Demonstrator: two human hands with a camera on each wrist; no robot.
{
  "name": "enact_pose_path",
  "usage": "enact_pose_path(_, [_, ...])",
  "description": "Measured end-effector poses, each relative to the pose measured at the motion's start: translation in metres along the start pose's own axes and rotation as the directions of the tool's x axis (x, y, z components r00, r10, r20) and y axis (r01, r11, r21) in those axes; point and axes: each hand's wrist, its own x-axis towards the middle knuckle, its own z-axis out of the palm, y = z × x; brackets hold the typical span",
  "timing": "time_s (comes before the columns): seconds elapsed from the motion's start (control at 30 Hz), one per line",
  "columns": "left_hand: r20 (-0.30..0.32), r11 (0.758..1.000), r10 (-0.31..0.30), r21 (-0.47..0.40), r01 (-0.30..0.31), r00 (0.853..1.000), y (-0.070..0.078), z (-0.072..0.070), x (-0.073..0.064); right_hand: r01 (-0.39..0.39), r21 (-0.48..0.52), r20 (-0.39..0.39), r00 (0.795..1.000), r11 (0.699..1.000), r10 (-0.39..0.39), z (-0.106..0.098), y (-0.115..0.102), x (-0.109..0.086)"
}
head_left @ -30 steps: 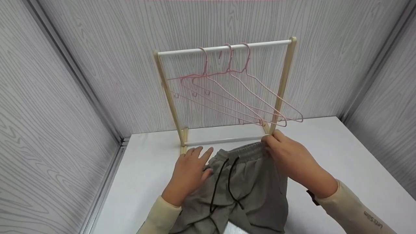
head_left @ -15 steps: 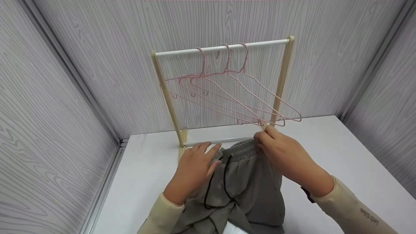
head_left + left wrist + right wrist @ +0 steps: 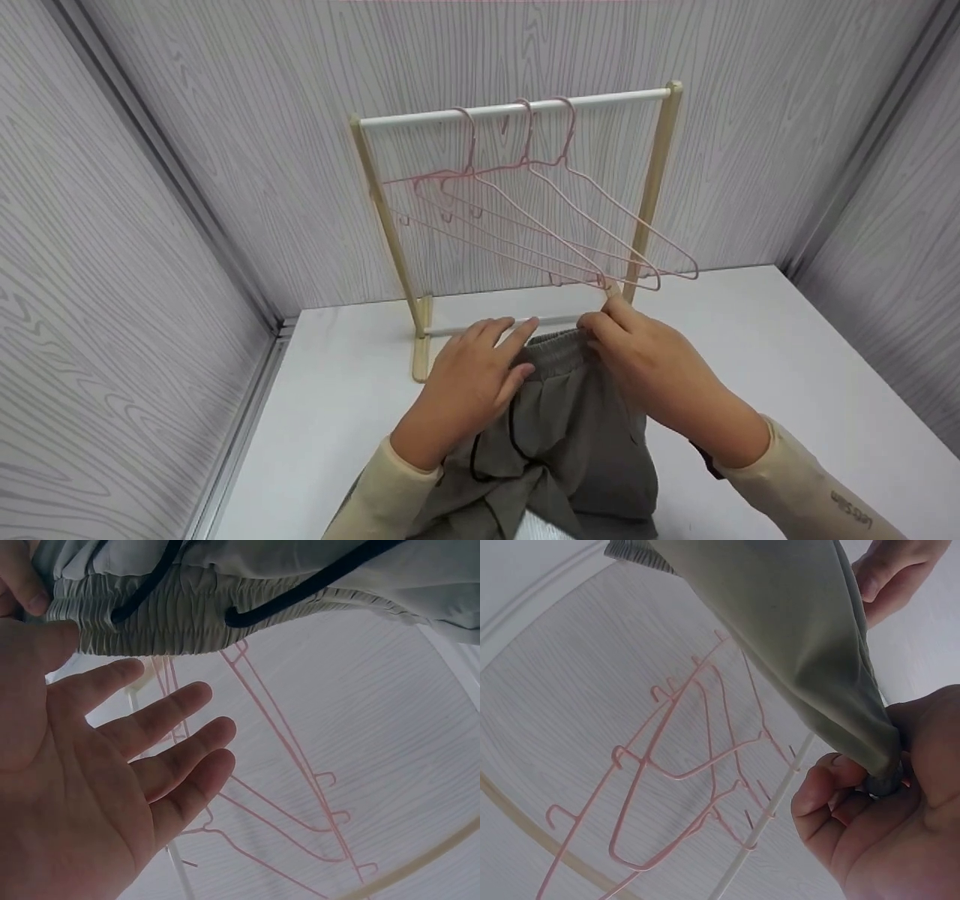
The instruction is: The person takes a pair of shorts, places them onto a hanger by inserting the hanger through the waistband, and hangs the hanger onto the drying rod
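A pair of grey-green shorts (image 3: pixel 592 457) with a gathered elastic waistband (image 3: pixel 172 619) and dark drawstring (image 3: pixel 307 586) is held up by its right end over the white table. My right hand (image 3: pixel 652 367) pinches that end of the waistband; in the right wrist view its curled fingers grip the bunched cloth (image 3: pixel 795 645). Spread and fairly straight, the fingers of my left hand (image 3: pixel 469 382) lie over the waistband's left part, hiding it in the head view. In the left wrist view, the left hand's thumb (image 3: pixel 56 645) is right at the waistband's lower edge.
Behind the hands stands a small rack with wooden posts (image 3: pixel 652 180) and a white top rail (image 3: pixel 615 100). Three pink wire hangers (image 3: pixel 592 221) hang from it, their corners reaching forward near my right hand. Wood-grain panels (image 3: pixel 187 150) surround the white table (image 3: pixel 750 330).
My left hand has slid right along the waistband, toward the right hand. The right hand has shifted slightly left, still pinching the shorts, and the visible stretch of waistband between the hands has shortened.
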Motion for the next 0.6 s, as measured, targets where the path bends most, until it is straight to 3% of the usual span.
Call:
enact_pose_path(0.4, [0.085,0.999,-0.006,-0.050,0.011,0.996,0.002,0.005,0.000,0.040,0.016,-0.077,0.996,0.999,-0.039,0.000,-0.013,-0.003])
enact_pose_path(0.6, [0.070,0.999,0.031,-0.014,-0.030,0.997,0.003,0.014,0.001,0.052,0.027,-0.086,0.995,0.998,-0.050,0.004,-0.016,-0.007])
